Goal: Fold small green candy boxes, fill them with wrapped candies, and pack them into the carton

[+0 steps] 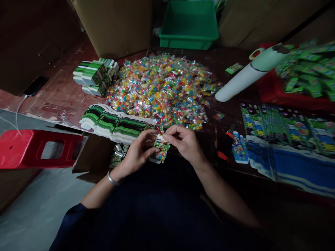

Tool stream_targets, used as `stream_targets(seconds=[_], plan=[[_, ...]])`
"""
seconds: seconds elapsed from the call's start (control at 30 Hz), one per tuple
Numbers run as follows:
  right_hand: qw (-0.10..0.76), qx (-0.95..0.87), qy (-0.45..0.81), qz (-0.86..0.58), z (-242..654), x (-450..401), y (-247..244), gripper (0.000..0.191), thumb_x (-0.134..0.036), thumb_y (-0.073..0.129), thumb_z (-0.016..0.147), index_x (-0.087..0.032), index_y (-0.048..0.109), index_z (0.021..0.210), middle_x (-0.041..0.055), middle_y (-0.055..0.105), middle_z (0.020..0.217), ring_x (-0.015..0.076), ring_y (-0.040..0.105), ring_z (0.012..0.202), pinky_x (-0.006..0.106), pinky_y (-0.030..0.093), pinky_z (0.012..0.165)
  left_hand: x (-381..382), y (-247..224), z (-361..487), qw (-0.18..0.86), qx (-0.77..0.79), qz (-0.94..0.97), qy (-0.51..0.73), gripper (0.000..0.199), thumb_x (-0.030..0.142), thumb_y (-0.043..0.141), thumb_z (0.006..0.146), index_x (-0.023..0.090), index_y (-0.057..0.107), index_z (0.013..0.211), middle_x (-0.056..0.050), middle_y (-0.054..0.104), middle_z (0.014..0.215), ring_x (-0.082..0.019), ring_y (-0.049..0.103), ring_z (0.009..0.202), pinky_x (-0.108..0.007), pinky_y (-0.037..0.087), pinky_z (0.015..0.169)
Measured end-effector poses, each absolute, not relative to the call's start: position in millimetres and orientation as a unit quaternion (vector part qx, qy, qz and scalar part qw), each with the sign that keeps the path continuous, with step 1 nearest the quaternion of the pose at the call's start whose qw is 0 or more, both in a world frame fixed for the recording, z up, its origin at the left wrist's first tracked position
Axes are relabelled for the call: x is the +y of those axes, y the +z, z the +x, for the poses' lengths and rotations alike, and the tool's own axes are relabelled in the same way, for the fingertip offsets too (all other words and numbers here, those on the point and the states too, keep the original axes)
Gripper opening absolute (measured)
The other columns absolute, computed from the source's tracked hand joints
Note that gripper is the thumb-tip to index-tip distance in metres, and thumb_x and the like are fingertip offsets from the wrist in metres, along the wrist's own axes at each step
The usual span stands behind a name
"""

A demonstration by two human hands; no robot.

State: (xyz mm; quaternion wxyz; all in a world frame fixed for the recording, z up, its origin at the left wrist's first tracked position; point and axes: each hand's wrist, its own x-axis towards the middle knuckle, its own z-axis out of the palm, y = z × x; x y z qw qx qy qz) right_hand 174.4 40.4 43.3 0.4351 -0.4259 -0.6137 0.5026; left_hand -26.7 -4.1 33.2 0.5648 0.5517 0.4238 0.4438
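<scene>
A small green printed candy box [162, 149] is held between my hands, in front of my body at the table's near edge. My left hand [140, 150] grips its left side with thumb and fingers. My right hand [184, 142] pinches the box's white upper edge between thumb and forefinger. Just beyond them spreads a large heap of clear bags of colourful candy [162, 89]. Left of the heap's front lies a long row of flattened green and white boxes [115, 122]. Beneath my left hand, small filled packs [119, 155] show inside an open cardboard carton [95, 155].
Bundled box stacks [91, 76] sit at left, with a red stool [39, 148] below. A green bin [188, 26] stands behind. Rightward are a white roll [240, 82], a utility knife [225, 144], a blue box [240, 148], printed packaging sheets [293, 157] and a red tray [274, 87] of green packs.
</scene>
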Motion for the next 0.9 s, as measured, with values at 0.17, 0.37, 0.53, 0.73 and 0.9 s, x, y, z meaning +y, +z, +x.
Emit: stream_targets(seconds=[0.17, 0.37, 0.53, 0.73, 0.9], plan=[[0.471, -0.675, 0.406, -0.396, 169.5, 23.8, 31.3, 0.010, -0.034, 0.074, 0.093, -0.025, 0.073, 0.091, 0.0044, 0.074, 0.099, 0.0196, 0.071, 0.092, 0.033, 0.057, 0.079, -5.6, 32.0, -24.6, 0.584, 0.425, 0.522, 0.454, 0.037, 0.026, 0.079, 0.089, 0.022, 0.070, 0.125, -0.008, 0.073, 0.117, -0.017, 0.071, 0.093, -0.028, 0.060, 0.082], [0.467, -0.679, 0.401, -0.401, 181.7, 16.7, 21.8, 0.014, -0.036, 0.067, 0.099, -0.025, 0.073, 0.092, 0.0043, 0.076, 0.098, 0.0196, 0.074, 0.093, 0.033, 0.060, 0.079, -7.5, 31.4, -21.9, 0.604, 0.451, 0.510, 0.416, 0.027, 0.031, 0.082, 0.085, 0.018, 0.071, 0.106, -0.005, 0.074, 0.100, -0.018, 0.071, 0.089, -0.027, 0.058, 0.079], [0.390, -0.644, 0.270, -0.600, 242.7, 38.8, 5.0, 0.017, -0.040, 0.070, 0.094, -0.023, 0.073, 0.094, 0.0052, 0.076, 0.095, 0.0205, 0.071, 0.080, 0.034, 0.057, 0.073, -0.7, 30.3, -31.6, 0.536, 0.511, 0.541, 0.399, 0.028, 0.032, 0.084, 0.084, 0.018, 0.060, 0.091, 0.001, 0.062, 0.086, -0.010, 0.059, 0.073, -0.021, 0.049, 0.068], [0.251, -0.695, 0.221, -0.637, 270.6, 51.1, -24.0, 0.022, -0.037, 0.083, 0.082, -0.022, 0.073, 0.094, 0.0059, 0.070, 0.104, 0.0153, 0.063, 0.065, 0.033, 0.052, 0.068, 7.4, 23.9, -35.6, 0.600, 0.487, 0.466, 0.431, 0.053, 0.035, 0.082, 0.083, 0.024, 0.052, 0.126, -0.004, 0.064, 0.113, -0.013, 0.067, 0.078, -0.025, 0.058, 0.067], [0.247, -0.716, 0.229, -0.611, 261.9, 45.6, -24.3, 0.019, -0.032, 0.080, 0.085, -0.023, 0.065, 0.080, 0.0006, 0.065, 0.088, 0.0151, 0.060, 0.066, 0.030, 0.044, 0.064, 12.3, 22.0, -31.9, 0.644, 0.467, 0.462, 0.392, 0.035, 0.035, 0.076, 0.085, 0.018, 0.066, 0.114, -0.005, 0.073, 0.106, -0.020, 0.069, 0.091, -0.030, 0.059, 0.081]])
